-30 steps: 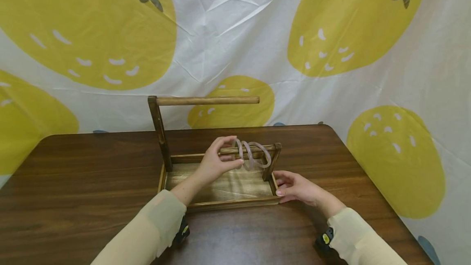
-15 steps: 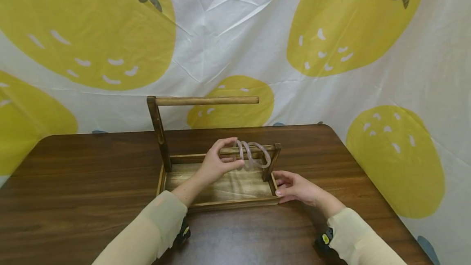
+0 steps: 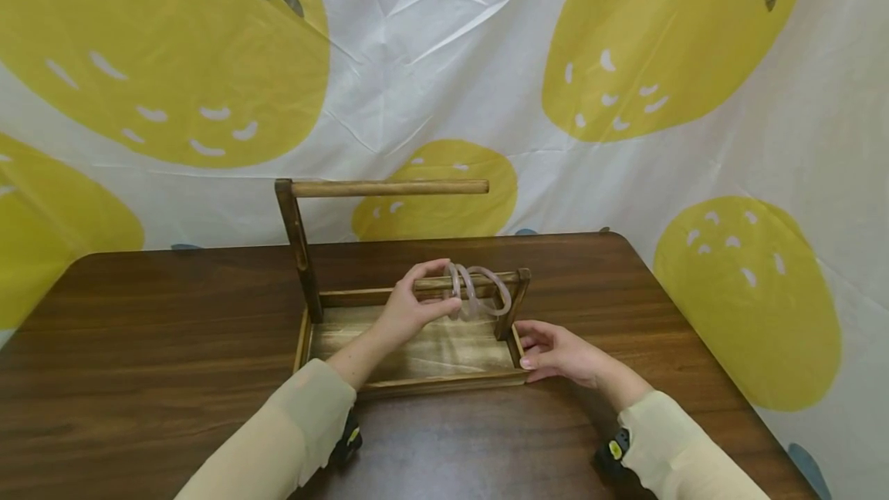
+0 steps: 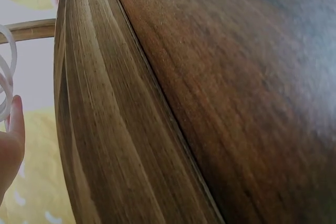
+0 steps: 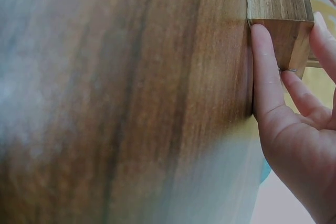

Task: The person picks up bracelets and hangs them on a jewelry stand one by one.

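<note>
A wooden jewelry stand [image 3: 444,386] with a shallow tray base sits on the table. Its lower rod [image 3: 432,284] runs left from a short post [image 3: 515,307] at the tray's right end. Several pale translucent bangles [image 3: 508,293] hang round this rod. My left hand [image 3: 406,311], at the rod's free end, pinches the leftmost bangle between thumb and fingers. At the tray's right end, my right hand [image 3: 566,353] grips the near corner; in the right wrist view its fingers [image 5: 266,72] lie against the end wall, with another digit at the rim.
A taller post [image 3: 297,253] at the stand's left carries a bare upper rod [image 3: 389,188] above the left hand. Dark wood-grain table [image 3: 160,361] spreads around the tray. A fabric sheet [image 3: 430,60] with yellow fruit prints hangs behind the table.
The left hand shifts very slightly right along the lower rod with the pinched bangle, which draws a little closer to the others. The right hand stays at the tray's corner.
</note>
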Demonstrator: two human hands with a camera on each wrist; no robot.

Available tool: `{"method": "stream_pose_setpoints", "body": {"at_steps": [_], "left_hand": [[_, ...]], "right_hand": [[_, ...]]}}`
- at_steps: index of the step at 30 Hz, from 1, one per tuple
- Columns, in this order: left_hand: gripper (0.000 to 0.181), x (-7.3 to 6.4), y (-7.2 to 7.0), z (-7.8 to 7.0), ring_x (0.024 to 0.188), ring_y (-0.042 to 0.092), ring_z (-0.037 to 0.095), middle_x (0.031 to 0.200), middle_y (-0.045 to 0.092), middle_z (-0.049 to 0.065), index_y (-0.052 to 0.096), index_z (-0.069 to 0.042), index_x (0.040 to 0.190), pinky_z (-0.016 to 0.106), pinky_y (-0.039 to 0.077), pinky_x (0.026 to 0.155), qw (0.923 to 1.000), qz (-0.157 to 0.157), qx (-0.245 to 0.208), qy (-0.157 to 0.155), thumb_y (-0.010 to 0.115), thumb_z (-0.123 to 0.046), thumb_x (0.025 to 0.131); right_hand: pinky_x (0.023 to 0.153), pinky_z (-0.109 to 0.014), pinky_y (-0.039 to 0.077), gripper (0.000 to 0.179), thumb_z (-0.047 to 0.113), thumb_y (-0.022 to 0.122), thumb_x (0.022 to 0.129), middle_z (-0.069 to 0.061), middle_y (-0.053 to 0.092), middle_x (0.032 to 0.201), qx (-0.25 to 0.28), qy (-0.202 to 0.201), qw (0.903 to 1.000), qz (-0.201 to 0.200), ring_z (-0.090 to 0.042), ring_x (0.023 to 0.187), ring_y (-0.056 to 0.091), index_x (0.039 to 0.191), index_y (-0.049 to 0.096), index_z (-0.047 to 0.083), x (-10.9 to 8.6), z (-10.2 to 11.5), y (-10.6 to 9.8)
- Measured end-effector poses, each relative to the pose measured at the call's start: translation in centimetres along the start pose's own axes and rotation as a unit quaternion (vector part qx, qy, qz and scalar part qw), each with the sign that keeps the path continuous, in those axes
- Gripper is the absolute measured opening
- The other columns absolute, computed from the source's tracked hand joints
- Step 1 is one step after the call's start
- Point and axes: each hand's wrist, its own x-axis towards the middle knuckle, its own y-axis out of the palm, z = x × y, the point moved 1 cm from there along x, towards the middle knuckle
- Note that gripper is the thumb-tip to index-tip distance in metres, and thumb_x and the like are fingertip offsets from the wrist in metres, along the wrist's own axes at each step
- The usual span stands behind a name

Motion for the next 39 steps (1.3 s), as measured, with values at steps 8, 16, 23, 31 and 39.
{"method": "stream_pose_setpoints", "body": {"at_steps": [8,16,23,31,39], "left_hand": [[0.061,-0.1,0.2,-0.2,0.129,0.037,0.030,0.141,0.040,0.013,0.043,-0.006,0.138,0.043,0.047,0.094,0.9995,-0.005,0.031,0.000,0.069,-0.008,0.083],[0.064,-0.2,-0.2,-0.2,0.131,0.034,0.032,0.139,0.042,0.015,0.040,-0.011,0.140,0.056,0.031,0.104,0.9991,0.001,0.042,0.000,0.069,-0.014,0.084],[0.065,-0.4,-0.8,-0.2,0.137,0.026,0.037,0.141,0.039,0.019,0.036,-0.009,0.142,0.061,0.019,0.110,0.9982,0.005,0.058,0.011,0.067,-0.015,0.086],[0.066,-0.8,-2.1,-0.2,0.135,0.032,0.036,0.144,0.037,0.019,0.035,-0.006,0.142,0.051,0.025,0.112,0.9977,0.002,0.062,0.024,0.068,-0.017,0.085],[0.064,-1.4,-3.1,-0.4,0.130,0.040,0.039,0.142,0.037,0.021,0.034,-0.005,0.142,0.051,0.039,0.104,0.9987,-0.005,0.051,0.005,0.065,-0.008,0.086]], "right_hand": [[0.082,-0.040,0.055,0.083,0.015,0.067,0.086,-0.032,0.038,0.128,0.001,-0.002,1.0000,0.002,-0.016,0.096,0.056,0.144,0.014,-0.012,-0.1,0.1,0.0],[0.082,-0.040,0.055,0.083,0.015,0.067,0.086,-0.031,0.038,0.128,-0.001,-0.002,1.0000,0.002,-0.016,0.095,0.057,0.143,0.014,-0.012,-0.1,0.3,0.1],[0.082,-0.041,0.054,0.082,0.014,0.067,0.086,-0.031,0.038,0.127,-0.002,-0.005,1.0000,0.005,-0.016,0.094,0.056,0.143,0.014,-0.013,-0.1,0.5,0.3],[0.081,-0.040,0.055,0.080,0.012,0.066,0.087,-0.032,0.039,0.126,0.000,-0.005,1.0000,0.004,-0.015,0.093,0.057,0.143,0.014,-0.013,-0.2,0.6,0.4],[0.081,-0.040,0.055,0.082,0.015,0.067,0.087,-0.032,0.039,0.127,-0.004,-0.005,1.0000,0.004,-0.015,0.093,0.058,0.143,0.013,-0.013,-0.1,0.2,0.2]]}}
